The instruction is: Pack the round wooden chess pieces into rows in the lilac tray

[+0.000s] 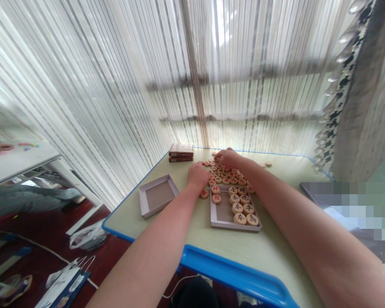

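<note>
Reaches with both bare arms from the bottom of the frame toward a spread of round wooden chess pieces (225,180), just right of centre. Rests the left hand (198,174) at the spread's left edge, fingers close to the outermost pieces; cannot tell about its grip, whether apart or together on something. Bends the right hand (229,158) over the spread's far end, fingertips down near the pieces; cannot tell about that grip either, too small and partly hidden. Has in front, lower right of centre, a shallow tray (223,214) with two red-marked pieces (215,189) at its upper left and eight dark-marked pieces (238,208) in two columns along its right side. Shows left of centre a second shallow tray (158,196), with stacked boxes (181,149) above it, all on a pale blue-edged table (125,216). Includes another person's hand (0,148) at the far left.
</note>
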A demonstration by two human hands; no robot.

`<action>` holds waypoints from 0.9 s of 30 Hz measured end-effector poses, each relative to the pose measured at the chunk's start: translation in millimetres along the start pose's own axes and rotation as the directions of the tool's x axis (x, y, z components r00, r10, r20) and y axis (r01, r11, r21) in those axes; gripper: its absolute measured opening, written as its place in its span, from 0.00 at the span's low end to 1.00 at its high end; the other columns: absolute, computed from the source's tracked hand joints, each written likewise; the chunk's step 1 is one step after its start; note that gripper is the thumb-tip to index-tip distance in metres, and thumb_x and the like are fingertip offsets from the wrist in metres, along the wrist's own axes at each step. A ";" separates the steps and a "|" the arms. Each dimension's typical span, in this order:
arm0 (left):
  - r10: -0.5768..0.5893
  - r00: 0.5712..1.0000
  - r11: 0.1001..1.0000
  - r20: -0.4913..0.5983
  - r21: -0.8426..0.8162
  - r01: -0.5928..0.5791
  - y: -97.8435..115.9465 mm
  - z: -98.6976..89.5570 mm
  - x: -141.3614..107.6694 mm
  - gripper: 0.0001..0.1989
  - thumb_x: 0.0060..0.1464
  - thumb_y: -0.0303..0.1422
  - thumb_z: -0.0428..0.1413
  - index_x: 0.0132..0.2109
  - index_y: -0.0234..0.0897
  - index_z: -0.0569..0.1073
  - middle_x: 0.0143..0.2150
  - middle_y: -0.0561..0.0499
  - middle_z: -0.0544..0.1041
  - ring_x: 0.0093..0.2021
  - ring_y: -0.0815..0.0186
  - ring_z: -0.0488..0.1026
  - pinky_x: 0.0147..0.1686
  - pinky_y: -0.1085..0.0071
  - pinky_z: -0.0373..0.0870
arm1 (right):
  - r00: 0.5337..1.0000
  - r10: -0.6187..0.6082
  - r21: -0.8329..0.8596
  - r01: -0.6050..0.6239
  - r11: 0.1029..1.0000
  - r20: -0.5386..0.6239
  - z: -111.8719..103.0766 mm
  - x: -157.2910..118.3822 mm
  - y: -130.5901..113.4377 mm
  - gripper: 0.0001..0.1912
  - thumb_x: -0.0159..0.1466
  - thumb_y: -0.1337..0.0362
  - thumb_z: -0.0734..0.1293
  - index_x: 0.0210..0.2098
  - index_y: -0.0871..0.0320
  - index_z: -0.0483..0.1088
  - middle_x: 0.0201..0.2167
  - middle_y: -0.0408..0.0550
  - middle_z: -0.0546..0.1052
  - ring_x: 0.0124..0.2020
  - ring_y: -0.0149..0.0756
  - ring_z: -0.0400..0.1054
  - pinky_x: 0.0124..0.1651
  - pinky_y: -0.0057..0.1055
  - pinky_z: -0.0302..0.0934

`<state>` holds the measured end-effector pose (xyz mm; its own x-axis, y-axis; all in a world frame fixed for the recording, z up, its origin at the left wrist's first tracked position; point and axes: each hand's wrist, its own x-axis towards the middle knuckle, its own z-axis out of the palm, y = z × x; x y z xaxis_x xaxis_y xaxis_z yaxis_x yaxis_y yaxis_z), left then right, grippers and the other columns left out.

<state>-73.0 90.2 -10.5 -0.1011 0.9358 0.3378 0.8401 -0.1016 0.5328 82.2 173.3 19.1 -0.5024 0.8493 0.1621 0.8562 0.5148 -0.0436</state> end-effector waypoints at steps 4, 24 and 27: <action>0.000 1.000 1.000 -0.008 -0.006 0.000 0.2 -0.1 -0.2 0.20 0.44 0.23 0.47 0.46 0.32 0.71 0.47 0.43 0.73 0.49 0.62 0.68 0.51 0.71 0.61 | 0.998 0.058 0.015 -0.058 0.998 -0.021 -1.3 -1.9 2.1 0.12 0.57 0.63 0.62 0.38 0.55 0.75 0.38 0.47 0.77 0.40 0.38 0.68 0.46 0.31 0.57; -0.011 1.000 1.000 0.013 0.013 0.011 0.9 -1.3 0.7 0.19 0.47 0.22 0.45 0.46 0.32 0.70 0.47 0.42 0.73 0.50 0.62 0.68 0.49 0.71 0.61 | 0.940 0.296 0.511 -0.174 0.842 -0.168 -83.8 -45.9 -29.1 0.15 0.54 0.55 0.67 0.35 0.59 0.74 0.31 0.50 0.76 0.28 0.32 0.67 0.29 0.28 0.60; -0.018 1.000 1.000 0.013 0.006 0.018 0.1 0.4 2.8 0.18 0.48 0.22 0.45 0.46 0.32 0.70 0.47 0.42 0.74 0.49 0.63 0.69 0.48 0.71 0.61 | 0.968 0.184 0.368 -0.111 0.923 -0.169 -96.1 -78.2 -63.5 0.12 0.54 0.57 0.67 0.33 0.57 0.74 0.33 0.48 0.76 0.29 0.32 0.67 0.31 0.28 0.60</action>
<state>-73.0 92.9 -9.8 -0.1093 0.9417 0.3181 0.8411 -0.0830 0.5345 78.8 63.0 103.9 -0.3080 0.8974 0.3159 0.8019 0.4235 -0.4213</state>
